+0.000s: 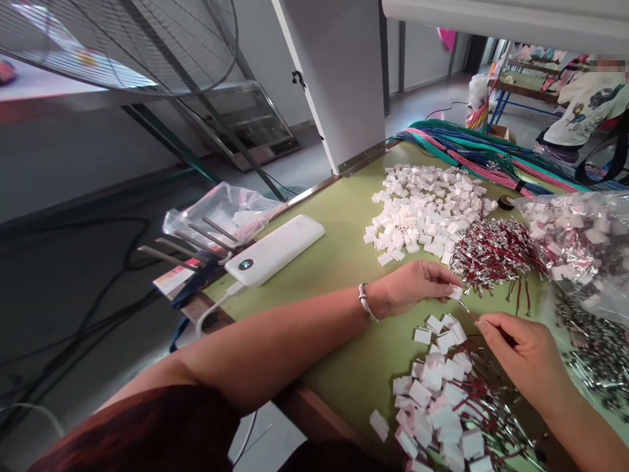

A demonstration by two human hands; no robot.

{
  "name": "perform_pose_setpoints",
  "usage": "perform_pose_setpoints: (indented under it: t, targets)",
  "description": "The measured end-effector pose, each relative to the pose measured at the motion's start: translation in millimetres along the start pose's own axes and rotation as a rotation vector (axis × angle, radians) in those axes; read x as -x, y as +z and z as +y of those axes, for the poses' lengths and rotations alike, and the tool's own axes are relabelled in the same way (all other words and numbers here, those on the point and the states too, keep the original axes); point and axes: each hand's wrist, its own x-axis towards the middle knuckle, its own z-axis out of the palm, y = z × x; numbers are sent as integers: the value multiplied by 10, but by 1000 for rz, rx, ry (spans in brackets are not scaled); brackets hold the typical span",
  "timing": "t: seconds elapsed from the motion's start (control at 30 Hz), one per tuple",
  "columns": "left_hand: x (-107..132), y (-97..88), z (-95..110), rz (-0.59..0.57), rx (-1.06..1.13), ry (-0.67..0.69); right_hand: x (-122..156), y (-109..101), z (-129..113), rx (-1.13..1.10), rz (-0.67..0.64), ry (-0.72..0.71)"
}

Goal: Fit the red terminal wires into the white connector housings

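Between its thumb and fingers, my left hand [413, 288] pinches a small white connector housing [456, 293]. My right hand [521, 344] is closed on a short red wire [470, 313], whose metal terminal end points at the housing. The terminal is at or very near the housing; I cannot tell whether it is inside. Just beyond my hands lies a heap of short red wires with metal terminals [494, 252]. A pile of loose white housings [427, 206] spreads behind it. Nearer to me is a pile of housings with red wires attached [437, 400].
A white power bank [275, 249] with a cable lies at the table's left edge. Bundled green, blue and pink wires [457, 147] run along the back. A clear bag of parts [584, 242] and many metal pieces [597, 354] are at right. A person [584, 105] sits farther off.
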Motion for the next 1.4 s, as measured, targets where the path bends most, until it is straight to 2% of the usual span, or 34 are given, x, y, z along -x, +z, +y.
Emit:
perform_pose_setpoints:
  t: [0.1, 0.3, 0.5, 0.63, 0.77, 0.93, 1.17, 1.27, 1.4]
  targets:
    - [13, 14, 5, -33, 34, -11, -7, -6, -27, -123, -39, 128]
    - [22, 29, 23, -63, 51, 2, -37, -49, -17, -414, -233, 366]
    - [28, 31, 32, -75, 11, 5, -53, -51, 21, -591, -388, 466]
    - [69, 63, 115, -99, -151, 54, -63, -55, 41, -636, -474, 469]
    - [120, 149, 194, -102, -358, 121, -55, -36, -16, -595, -393, 457]
    - [122, 239, 118, -39, -237, 19, -57, 24, -78, -430, -303, 324]
    - [157, 300, -16, -2, -112, 5, -27, 109, -99, -191, -134, 49]
    - [164, 314, -46, -9, -94, -6, -1, 146, -115, -172, -108, 66]
    - [172, 317, -28, -50, -125, 11, 6, 115, -161, -233, -159, 88]
